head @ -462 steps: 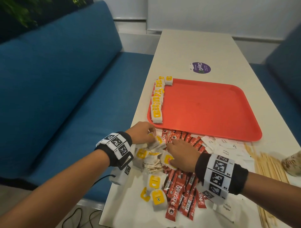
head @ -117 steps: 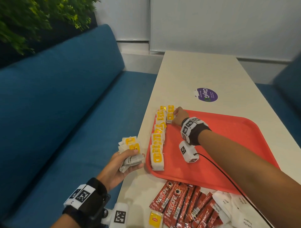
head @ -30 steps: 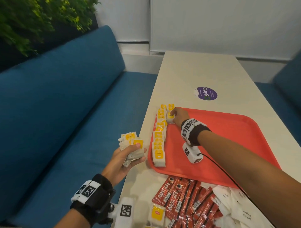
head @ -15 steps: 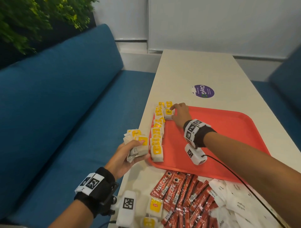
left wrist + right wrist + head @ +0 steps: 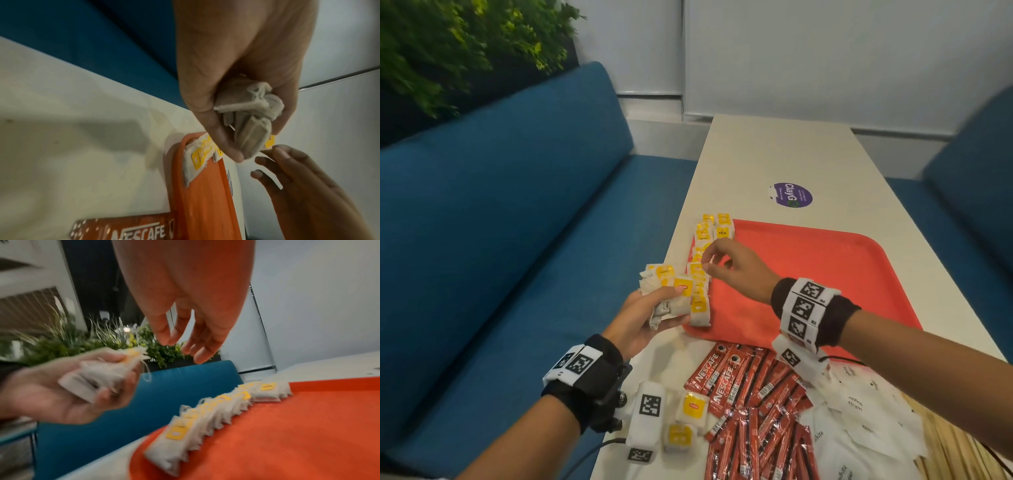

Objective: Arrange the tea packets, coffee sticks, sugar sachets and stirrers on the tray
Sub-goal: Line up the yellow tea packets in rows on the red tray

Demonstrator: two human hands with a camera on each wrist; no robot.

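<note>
I am holding a soft, light bunch of tea bags [image 5: 666, 291] in my left grip [image 5: 643, 320], while my right grip [image 5: 736, 270], fingers spread and empty, is reaching to pinch one by its edge.

Soft, even indoor light from overhead; no glare in any view. Head view: sharp at centre, with the table [image 5: 784, 150] edges splaying and the blue sofa [image 5: 493, 219] bowing toward the frame edges; slight motion smear on my right hand [image 5: 736, 270]. A soft shadow lies on the tabletop near the tray [image 5: 859, 267]. Left wrist view: dim, grainy, my left hand [image 5: 242, 68] close and soft, a broad diffuse shadow across the table. Right wrist view: strongest motion blur; the tea packets [image 5: 207, 412] and the plants [image 5: 86, 344] are smeared, and the wall lines bend.
</note>
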